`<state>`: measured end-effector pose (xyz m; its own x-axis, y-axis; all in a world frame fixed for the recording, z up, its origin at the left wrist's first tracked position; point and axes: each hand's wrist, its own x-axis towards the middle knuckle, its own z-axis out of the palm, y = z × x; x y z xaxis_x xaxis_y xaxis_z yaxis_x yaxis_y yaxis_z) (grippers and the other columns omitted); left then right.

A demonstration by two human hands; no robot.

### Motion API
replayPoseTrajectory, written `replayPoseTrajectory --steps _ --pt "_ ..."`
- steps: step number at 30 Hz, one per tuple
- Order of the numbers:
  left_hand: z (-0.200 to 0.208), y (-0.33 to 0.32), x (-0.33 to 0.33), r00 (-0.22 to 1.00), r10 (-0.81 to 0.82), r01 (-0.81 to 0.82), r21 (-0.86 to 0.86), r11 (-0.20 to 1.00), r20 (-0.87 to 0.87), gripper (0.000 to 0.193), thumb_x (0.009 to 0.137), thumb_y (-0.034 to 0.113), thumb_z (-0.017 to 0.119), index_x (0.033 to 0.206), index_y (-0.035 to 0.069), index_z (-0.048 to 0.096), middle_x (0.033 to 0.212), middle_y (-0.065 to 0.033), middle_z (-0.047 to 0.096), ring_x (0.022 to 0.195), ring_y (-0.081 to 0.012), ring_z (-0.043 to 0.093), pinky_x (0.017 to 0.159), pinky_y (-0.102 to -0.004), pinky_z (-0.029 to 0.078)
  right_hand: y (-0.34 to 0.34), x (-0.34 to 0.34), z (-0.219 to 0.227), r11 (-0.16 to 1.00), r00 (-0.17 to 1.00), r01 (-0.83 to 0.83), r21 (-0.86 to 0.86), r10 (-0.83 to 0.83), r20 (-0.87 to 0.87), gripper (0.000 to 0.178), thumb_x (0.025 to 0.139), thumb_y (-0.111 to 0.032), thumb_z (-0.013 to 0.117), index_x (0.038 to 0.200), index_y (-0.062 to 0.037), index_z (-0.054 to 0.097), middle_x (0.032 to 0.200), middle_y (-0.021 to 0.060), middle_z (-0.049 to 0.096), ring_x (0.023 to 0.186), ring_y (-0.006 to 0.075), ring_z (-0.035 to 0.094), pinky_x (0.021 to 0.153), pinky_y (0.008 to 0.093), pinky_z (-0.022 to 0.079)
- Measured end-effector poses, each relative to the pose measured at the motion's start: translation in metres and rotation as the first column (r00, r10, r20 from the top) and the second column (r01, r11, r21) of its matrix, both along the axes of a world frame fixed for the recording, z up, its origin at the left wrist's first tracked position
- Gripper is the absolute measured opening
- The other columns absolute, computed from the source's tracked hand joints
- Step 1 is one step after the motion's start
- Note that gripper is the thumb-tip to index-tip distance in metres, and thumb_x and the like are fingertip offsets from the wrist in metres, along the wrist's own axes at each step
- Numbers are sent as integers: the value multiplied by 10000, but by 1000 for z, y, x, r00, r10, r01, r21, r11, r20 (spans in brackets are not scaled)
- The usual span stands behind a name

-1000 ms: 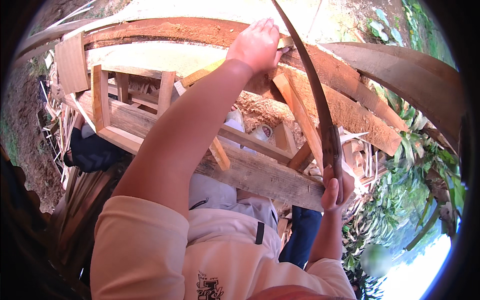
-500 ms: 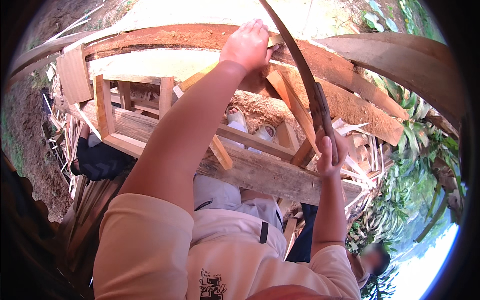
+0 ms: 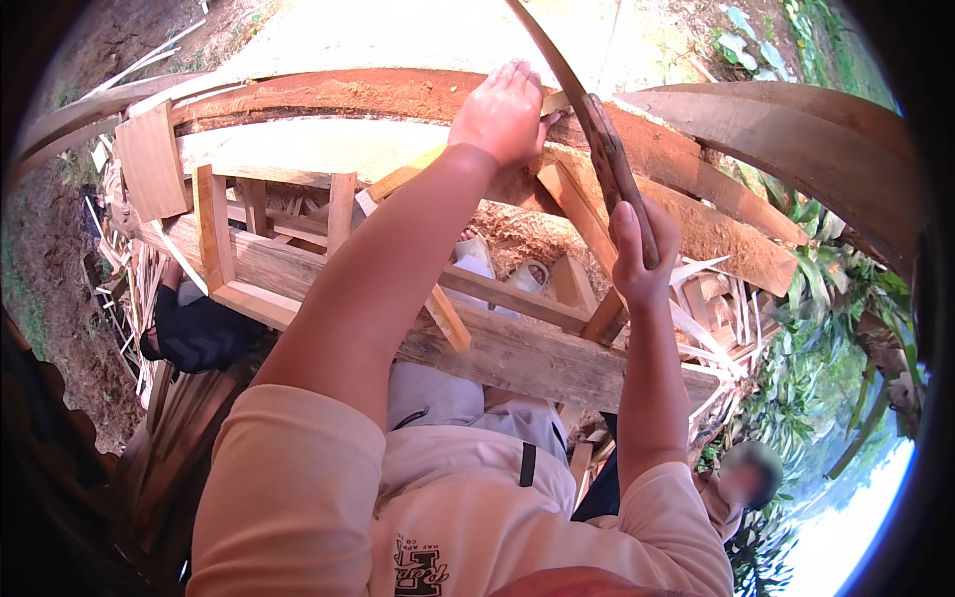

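My left hand is pressed down at the far wooden beam, its fingers together over a pale wooden batten and the thumb along the side. Part of the batten is hidden under the hand and forearm. My right hand is closed round the dark wooden handle of a handsaw, which I see almost edge-on. The long blade points away from me, past the batten's end just right of my left hand, and leaves the top of the picture. Its teeth cannot be made out.
Rough planks run across the far side. A nearer beam crosses in front of my lap, with a small wooden frame at left. Offcuts lie at right. People are at lower left and lower right.
My right hand has pushed the saw forward, away from me and slightly left. My left hand stays on the batten, and the whole view has shifted a little.
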<state>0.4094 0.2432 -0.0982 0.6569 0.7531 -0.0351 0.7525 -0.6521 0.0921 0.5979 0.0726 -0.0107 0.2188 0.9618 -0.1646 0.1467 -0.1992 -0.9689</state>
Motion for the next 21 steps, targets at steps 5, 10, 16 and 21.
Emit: replayPoseTrajectory --steps 5,10,16,21 --pt "-2 9 0 998 7 -9 30 1000 64 542 938 300 684 1333 -66 616 1453 -233 615 1445 -322 534 1246 -398 399 10 6 -30 998 998 -17 65 20 -53 320 1061 -246 599 882 10 668 634 -14 476 595 70 430 551 288 328" --pt "-1 4 1 999 39 -39 -8 999 17 532 934 307 696 1324 -49 623 1440 -219 628 1436 -306 544 1247 -395 398 -1 9 -43 990 997 -52 133 58 -43 328 1050 -247 607 843 7 629 619 -2 463 578 89 428 547 300 330" --pt "-3 6 3 999 34 -34 -32 999 9 554 939 323 703 1333 -55 611 1447 -218 624 1440 -303 540 1250 -399 395 -30 18 -44 995 999 -2 102 5 -36 343 1025 -252 594 797 3 601 613 34 466 549 124 425 537 320 308" --pt "-6 -3 -1 999 17 -18 11 1000 30 615 938 363 730 1360 -62 591 1473 -227 604 1420 -324 550 1234 -411 405 -125 35 21 999 993 -35 -42 39 114 503 1060 -406 535 744 -14 533 634 17 459 564 123 406 549 306 277"
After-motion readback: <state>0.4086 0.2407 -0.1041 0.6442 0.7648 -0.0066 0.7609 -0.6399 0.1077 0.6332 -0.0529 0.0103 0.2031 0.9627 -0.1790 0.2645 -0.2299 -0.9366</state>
